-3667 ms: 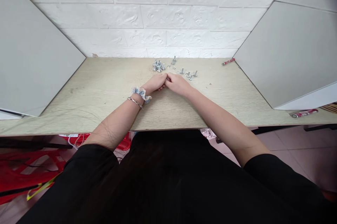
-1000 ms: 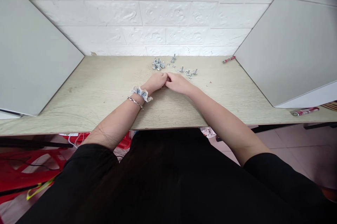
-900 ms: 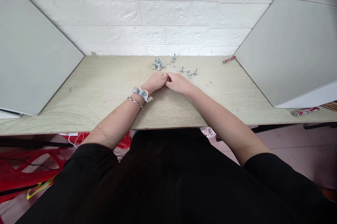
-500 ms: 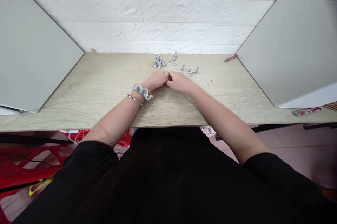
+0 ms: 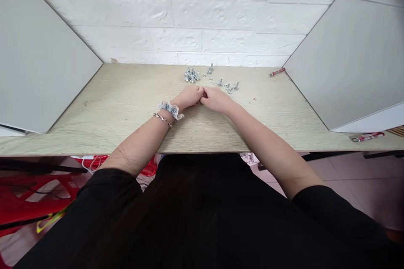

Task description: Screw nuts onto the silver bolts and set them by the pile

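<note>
My left hand (image 5: 190, 95), with a scrunchie (image 5: 171, 109) and a chain bracelet (image 5: 163, 120) at the wrist, is closed and meets my right hand (image 5: 215, 98) above the tabletop. The fingertips of both are pinched together. Whatever sits between them is small and mostly hidden by the fingers. Just beyond my left hand stands a cluster of metal bolts (image 5: 192, 76). Several more bolts (image 5: 232, 87) stand past my right hand. Two small nuts (image 5: 211, 78) and a flat washer (image 5: 215, 83) lie between the groups. Another pair of bolts (image 5: 210, 68) is farther back.
A white brick-pattern wall (image 5: 189, 16) closes off the back of the wooden table (image 5: 126, 96). Grey panels stand at the left (image 5: 47, 58) and right (image 5: 341, 62). One red pen-like tube (image 5: 277, 72) lies by the right panel, another (image 5: 368, 136) near the front edge.
The view has shifted very slightly. Both hands stay joined in the same place, with only a slight movement at the fingers; the bolts and nuts lie as before.
</note>
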`<state>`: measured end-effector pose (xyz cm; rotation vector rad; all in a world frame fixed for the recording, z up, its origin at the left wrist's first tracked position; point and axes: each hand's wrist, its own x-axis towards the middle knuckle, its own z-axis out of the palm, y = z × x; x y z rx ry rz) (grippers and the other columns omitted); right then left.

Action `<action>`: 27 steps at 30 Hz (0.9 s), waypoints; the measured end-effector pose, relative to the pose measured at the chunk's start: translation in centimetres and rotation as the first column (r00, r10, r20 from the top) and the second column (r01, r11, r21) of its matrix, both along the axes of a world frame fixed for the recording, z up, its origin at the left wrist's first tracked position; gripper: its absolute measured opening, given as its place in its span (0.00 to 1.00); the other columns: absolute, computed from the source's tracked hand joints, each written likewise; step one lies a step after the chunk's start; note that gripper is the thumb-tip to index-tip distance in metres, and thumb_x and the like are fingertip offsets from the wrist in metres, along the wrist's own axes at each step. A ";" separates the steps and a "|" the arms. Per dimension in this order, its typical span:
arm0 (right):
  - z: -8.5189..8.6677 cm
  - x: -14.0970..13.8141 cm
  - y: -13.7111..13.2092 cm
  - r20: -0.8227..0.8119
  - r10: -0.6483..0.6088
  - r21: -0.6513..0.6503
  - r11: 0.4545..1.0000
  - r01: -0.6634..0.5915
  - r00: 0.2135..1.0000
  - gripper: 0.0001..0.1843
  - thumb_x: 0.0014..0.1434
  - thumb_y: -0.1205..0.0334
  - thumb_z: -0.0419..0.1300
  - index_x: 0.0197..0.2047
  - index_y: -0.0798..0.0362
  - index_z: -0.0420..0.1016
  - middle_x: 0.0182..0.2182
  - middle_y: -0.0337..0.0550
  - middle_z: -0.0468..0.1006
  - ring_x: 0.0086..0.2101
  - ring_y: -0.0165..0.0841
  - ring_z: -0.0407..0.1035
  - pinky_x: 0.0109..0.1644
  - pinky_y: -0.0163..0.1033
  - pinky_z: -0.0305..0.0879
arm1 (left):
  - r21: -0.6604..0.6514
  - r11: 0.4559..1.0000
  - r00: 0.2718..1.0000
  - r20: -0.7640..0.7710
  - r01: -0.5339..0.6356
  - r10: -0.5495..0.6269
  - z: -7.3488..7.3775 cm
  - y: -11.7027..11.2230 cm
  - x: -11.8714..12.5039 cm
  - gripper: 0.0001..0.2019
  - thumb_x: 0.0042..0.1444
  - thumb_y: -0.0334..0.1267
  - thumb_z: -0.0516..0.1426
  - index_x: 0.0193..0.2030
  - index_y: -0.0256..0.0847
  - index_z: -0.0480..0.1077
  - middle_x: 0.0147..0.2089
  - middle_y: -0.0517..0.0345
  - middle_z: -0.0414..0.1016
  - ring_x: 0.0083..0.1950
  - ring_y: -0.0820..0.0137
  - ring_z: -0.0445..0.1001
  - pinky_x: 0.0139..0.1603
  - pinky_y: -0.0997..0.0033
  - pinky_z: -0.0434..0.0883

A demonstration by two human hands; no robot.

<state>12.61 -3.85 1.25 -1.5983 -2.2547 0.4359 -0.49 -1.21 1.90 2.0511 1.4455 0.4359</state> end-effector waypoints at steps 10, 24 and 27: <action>0.2 -0.4 0.2 -0.087 0.033 0.071 0.997 -0.027 0.996 0.18 0.64 0.59 0.45 0.42 0.55 0.74 0.41 0.49 0.80 0.40 0.39 0.70 0.43 0.40 0.61 | -0.163 0.983 0.981 0.154 -0.089 0.114 0.3 0.5 -0.8 0.20 0.62 0.40 0.42 0.20 0.41 0.58 0.17 0.57 0.61 0.15 0.75 0.59 0.18 0.74 0.55; 0.6 -0.6 -0.1 -0.076 0.049 0.124 0.992 -0.039 0.996 0.20 0.67 0.57 0.44 0.41 0.55 0.76 0.40 0.47 0.80 0.40 0.37 0.72 0.41 0.38 0.60 | -0.256 0.964 0.964 0.266 0.068 0.003 1.3 0.3 -1.6 0.16 0.59 0.33 0.43 0.19 0.41 0.54 0.15 0.62 0.57 0.14 0.78 0.57 0.18 0.77 0.53; 0.6 -0.6 -0.1 -0.066 0.042 0.141 0.989 -0.033 0.997 0.22 0.68 0.56 0.43 0.39 0.55 0.76 0.39 0.47 0.81 0.39 0.37 0.71 0.42 0.38 0.60 | -0.329 0.942 0.944 0.326 0.064 0.050 1.4 0.1 -1.4 0.16 0.60 0.33 0.43 0.19 0.42 0.54 0.14 0.64 0.55 0.13 0.79 0.55 0.17 0.77 0.52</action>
